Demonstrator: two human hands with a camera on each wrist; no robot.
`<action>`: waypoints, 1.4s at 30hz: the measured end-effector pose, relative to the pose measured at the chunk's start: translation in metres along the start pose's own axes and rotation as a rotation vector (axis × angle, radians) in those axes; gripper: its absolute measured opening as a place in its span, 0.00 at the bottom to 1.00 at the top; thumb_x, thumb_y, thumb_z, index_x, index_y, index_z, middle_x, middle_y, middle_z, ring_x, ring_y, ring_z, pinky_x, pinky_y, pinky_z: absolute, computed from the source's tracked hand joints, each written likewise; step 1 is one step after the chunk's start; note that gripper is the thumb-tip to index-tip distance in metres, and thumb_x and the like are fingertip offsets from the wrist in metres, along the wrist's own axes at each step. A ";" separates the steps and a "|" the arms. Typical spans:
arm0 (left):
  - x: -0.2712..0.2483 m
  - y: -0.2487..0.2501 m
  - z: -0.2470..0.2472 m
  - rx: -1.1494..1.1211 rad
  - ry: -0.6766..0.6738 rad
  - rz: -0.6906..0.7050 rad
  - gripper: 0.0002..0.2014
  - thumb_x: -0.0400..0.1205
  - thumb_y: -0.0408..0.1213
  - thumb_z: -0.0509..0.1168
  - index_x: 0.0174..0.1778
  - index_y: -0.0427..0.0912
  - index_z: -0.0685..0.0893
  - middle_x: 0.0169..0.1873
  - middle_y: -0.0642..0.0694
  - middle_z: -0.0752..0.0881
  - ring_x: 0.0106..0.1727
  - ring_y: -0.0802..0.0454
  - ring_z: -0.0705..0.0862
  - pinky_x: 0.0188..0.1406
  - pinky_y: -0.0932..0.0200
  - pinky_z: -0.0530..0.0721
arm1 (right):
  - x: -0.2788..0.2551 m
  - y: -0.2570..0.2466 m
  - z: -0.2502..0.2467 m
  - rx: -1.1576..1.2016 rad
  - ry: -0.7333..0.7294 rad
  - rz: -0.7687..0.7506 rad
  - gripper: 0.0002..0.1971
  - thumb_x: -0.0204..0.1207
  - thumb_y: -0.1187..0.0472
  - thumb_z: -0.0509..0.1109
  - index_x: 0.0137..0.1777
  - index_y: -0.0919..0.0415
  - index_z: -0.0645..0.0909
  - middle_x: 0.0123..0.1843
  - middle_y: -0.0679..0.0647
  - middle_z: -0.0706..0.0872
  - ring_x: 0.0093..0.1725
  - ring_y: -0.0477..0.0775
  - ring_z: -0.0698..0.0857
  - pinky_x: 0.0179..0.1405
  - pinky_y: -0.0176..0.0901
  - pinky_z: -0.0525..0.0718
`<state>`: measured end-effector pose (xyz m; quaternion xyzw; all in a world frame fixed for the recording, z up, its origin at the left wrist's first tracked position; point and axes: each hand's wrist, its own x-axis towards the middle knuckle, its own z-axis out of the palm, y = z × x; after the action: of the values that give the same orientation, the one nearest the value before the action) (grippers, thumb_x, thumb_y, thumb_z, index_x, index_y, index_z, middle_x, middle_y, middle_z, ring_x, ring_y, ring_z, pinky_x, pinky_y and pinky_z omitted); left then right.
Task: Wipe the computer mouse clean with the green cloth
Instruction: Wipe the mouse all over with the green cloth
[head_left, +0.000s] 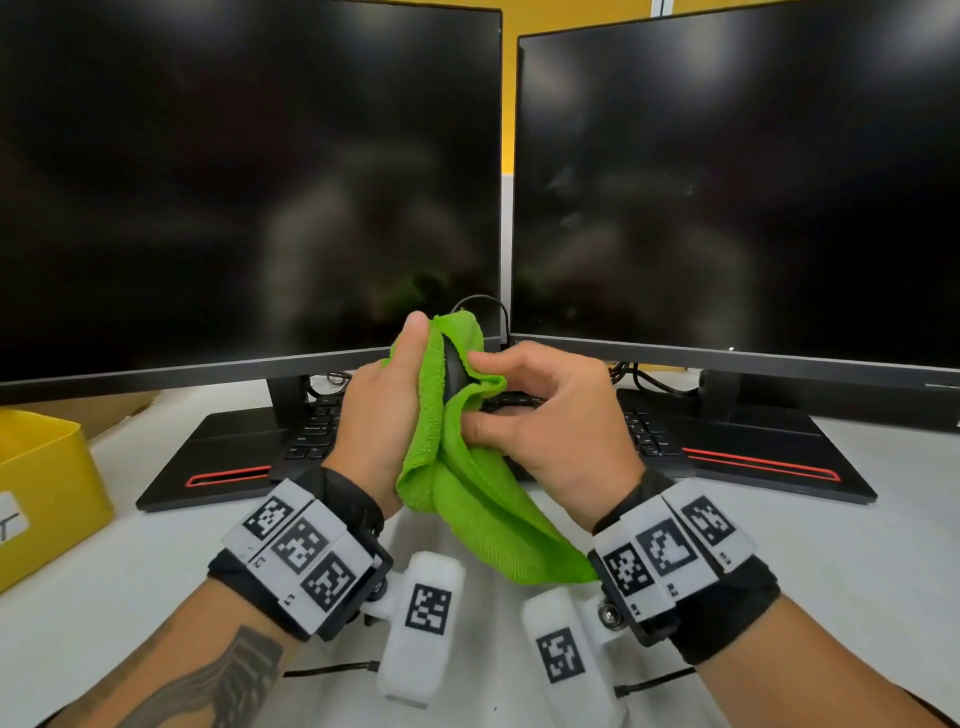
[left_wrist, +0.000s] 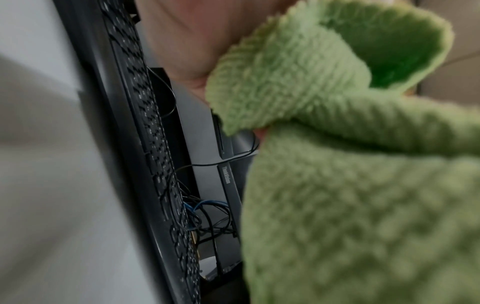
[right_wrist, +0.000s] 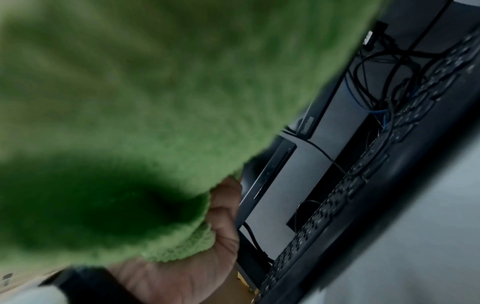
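Observation:
The black computer mouse (head_left: 453, 370) is held up on edge above the keyboard, almost wholly wrapped in the green cloth (head_left: 457, 467); only a dark sliver shows. My left hand (head_left: 387, 395) grips the mouse through the cloth, thumb up along its left side. My right hand (head_left: 524, 415) pinches a fold of the cloth against the mouse's right side. The cloth's loose end hangs down toward the table. In the left wrist view the cloth (left_wrist: 350, 164) fills the right half; in the right wrist view the cloth (right_wrist: 130, 102) covers most of the frame, over my palm (right_wrist: 223, 226).
Two dark monitors (head_left: 249, 176) (head_left: 737, 182) stand close behind on flat bases. A black keyboard (head_left: 317, 431) lies under my hands. The mouse cable (head_left: 485, 301) loops up behind. A yellow bin (head_left: 47, 488) sits at the left table edge. Tangled cables (left_wrist: 205, 218) lie behind the keyboard.

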<state>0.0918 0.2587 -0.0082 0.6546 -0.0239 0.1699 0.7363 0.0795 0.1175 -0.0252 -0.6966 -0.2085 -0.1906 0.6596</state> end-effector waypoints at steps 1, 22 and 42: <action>0.000 0.000 0.000 0.015 -0.012 -0.007 0.27 0.90 0.58 0.61 0.34 0.42 0.89 0.22 0.54 0.87 0.20 0.66 0.82 0.22 0.71 0.79 | 0.000 0.001 0.000 -0.057 0.003 -0.013 0.22 0.56 0.73 0.91 0.49 0.57 0.90 0.50 0.55 0.96 0.52 0.51 0.95 0.55 0.49 0.93; -0.009 -0.015 0.002 -0.093 -0.404 -0.094 0.16 0.85 0.50 0.69 0.56 0.43 0.94 0.50 0.41 0.97 0.50 0.49 0.95 0.53 0.51 0.93 | 0.011 0.006 -0.016 0.000 0.152 0.037 0.04 0.80 0.75 0.73 0.46 0.69 0.82 0.31 0.58 0.83 0.26 0.48 0.79 0.24 0.39 0.77; 0.001 -0.024 -0.005 0.184 -0.333 0.115 0.58 0.73 0.85 0.56 0.52 0.20 0.83 0.40 0.32 0.85 0.41 0.43 0.80 0.44 0.35 0.84 | 0.005 0.013 -0.012 -0.021 0.010 -0.035 0.28 0.64 0.73 0.87 0.52 0.67 0.69 0.47 0.74 0.90 0.43 0.55 0.92 0.43 0.53 0.91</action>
<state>0.0989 0.2615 -0.0316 0.7359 -0.1669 0.1023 0.6482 0.0907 0.1052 -0.0325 -0.6985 -0.2154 -0.2078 0.6500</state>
